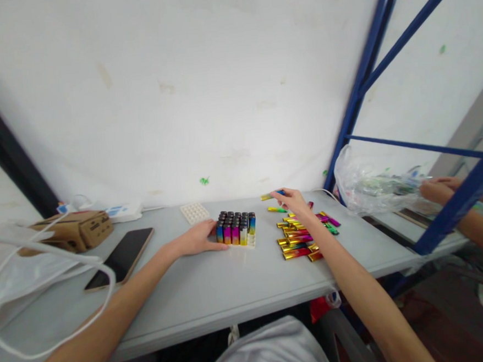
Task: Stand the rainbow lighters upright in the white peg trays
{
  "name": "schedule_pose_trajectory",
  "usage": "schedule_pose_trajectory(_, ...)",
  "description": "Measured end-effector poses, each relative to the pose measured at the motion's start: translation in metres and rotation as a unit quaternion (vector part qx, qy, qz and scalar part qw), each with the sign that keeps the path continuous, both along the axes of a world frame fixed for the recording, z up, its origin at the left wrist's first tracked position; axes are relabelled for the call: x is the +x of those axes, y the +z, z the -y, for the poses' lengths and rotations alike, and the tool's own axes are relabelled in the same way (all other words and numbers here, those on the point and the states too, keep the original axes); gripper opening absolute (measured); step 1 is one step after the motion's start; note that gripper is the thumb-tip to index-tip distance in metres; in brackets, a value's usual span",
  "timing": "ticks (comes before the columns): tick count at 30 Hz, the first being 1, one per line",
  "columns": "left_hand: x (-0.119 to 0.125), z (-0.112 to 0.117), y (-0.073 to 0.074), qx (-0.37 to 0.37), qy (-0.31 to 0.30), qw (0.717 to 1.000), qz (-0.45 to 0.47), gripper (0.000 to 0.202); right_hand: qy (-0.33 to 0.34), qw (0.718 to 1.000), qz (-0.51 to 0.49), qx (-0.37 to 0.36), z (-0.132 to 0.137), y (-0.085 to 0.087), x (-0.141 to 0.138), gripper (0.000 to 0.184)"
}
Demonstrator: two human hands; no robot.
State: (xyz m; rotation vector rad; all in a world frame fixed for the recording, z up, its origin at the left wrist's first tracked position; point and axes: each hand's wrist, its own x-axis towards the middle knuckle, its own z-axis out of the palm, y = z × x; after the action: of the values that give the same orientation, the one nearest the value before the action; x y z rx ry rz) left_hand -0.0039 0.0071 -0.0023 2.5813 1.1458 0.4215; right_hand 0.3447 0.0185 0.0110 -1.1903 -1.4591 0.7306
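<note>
My left hand [199,238] grips the left side of a small white tray [252,242], its thumb along the front edge and its fingers behind. Several lighters [235,230] with dark tops and shiny gradient bodies stand upright in it; pockets at its front right corner hold none. My right hand [293,200], raised at the back, pinches a gold and blue lighter [266,197] between thumb and fingers. Below that hand and forearm lies a loose pile of metallic lighters [297,238], gold, red, green and purple, partly hidden by the forearm.
A second white pocketed tray [194,212] lies near the wall. Left are a phone [123,256], a cardboard box [77,230], a white power strip [123,211] and looping white cable [107,267]. Beyond the blue frame [354,101], another person's hands [438,189] are beside a plastic bag [360,186].
</note>
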Motion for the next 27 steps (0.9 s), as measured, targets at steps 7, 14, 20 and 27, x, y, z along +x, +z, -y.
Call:
schedule_pose_trajectory(7, 0.001, 0.001, 0.001, -0.006, 0.001, 1.000, -0.006, 0.066, 0.110, 0.980, -0.153, -0.058, 0.010, -0.002, -0.030, 0.049)
schedule_pose_trajectory(14, 0.001, 0.001, 0.001, -0.005, -0.004, 1.000, 0.002, 0.065, 0.182, 0.963, -0.189, -0.067, 0.015, -0.007, -0.041, 0.044)
schedule_pose_trajectory(20, 0.000, -0.001, -0.001, -0.001, -0.001, 1.000, 0.008, 0.065, 0.166, 0.973, -0.157, -0.041, 0.014, -0.008, -0.044, 0.046)
schedule_pose_trajectory(27, -0.001, -0.003, -0.002, 0.003, 0.004, 1.000, -0.013, 0.066, 0.087, 0.996, -0.014, -0.028, 0.015, -0.009, -0.046, 0.053)
